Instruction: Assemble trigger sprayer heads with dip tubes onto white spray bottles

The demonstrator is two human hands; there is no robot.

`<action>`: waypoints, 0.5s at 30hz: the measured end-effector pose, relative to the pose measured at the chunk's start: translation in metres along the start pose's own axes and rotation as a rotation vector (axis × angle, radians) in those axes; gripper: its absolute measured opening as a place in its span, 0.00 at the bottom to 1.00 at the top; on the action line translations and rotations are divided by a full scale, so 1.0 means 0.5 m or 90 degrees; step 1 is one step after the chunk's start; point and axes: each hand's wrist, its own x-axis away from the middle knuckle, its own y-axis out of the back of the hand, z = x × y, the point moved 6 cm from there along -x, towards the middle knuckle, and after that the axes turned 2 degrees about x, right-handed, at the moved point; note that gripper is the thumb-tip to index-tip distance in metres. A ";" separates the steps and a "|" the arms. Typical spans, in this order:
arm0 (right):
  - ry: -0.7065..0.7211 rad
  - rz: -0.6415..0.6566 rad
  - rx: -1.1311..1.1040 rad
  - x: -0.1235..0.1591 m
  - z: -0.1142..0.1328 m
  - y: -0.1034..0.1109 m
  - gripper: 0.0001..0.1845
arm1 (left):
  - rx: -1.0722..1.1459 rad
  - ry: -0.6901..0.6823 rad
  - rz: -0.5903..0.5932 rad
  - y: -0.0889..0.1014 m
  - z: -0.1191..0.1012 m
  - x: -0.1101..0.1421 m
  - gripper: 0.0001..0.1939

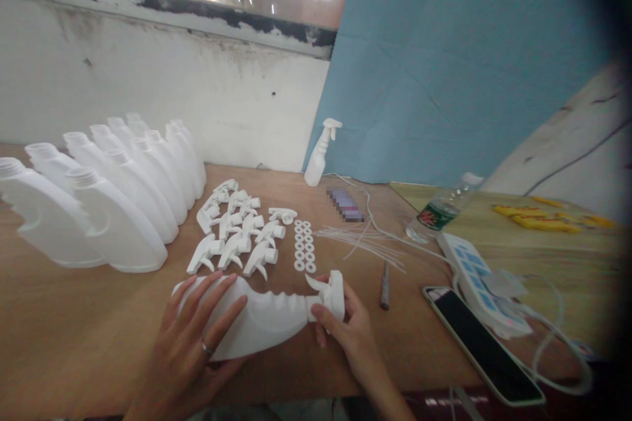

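A white spray bottle [257,322] lies on its side near the table's front edge, its neck pointing right. My left hand [197,329] is wrapped over the bottle's wide body, fingers across the top and a ring on one of them. At the neck, my right hand [348,322] grips the white trigger sprayer head [336,293], thumb against its collar. The sprayer sits on the bottle's mouth; how tightly, I cannot tell. Just beyond lie several loose trigger heads [234,247] in rows, and beside them white ring washers [305,247] in two columns.
Several open-necked white bottles [123,223] stand at the left. A complete spray bottle [318,156] stands by the wall. Thin clear tubes [365,235], a small metal-tipped tool [384,289], a water bottle [439,214], a power strip [478,283] and a phone [484,342] lie to the right.
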 end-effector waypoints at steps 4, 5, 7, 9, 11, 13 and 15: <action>-0.050 0.074 -0.003 -0.001 -0.016 -0.003 0.32 | -0.030 0.000 0.024 0.002 0.001 0.000 0.33; -0.059 0.086 0.009 -0.001 -0.020 -0.003 0.31 | -0.037 0.002 0.029 0.002 0.001 0.000 0.34; -0.057 0.072 0.049 0.001 -0.021 0.001 0.28 | -0.046 0.007 0.046 0.000 0.004 -0.001 0.36; -0.041 0.039 0.079 0.001 -0.019 0.004 0.25 | -0.048 0.008 0.060 -0.002 0.006 -0.002 0.37; -0.044 0.017 0.083 0.001 -0.019 0.002 0.26 | -0.049 0.002 0.059 -0.004 0.007 -0.001 0.37; -0.071 0.006 0.069 0.000 -0.022 -0.003 0.27 | -0.049 0.004 0.040 -0.002 0.008 0.000 0.36; -0.094 -0.013 0.058 0.000 -0.024 -0.005 0.28 | -0.040 0.019 0.019 -0.001 0.008 -0.001 0.34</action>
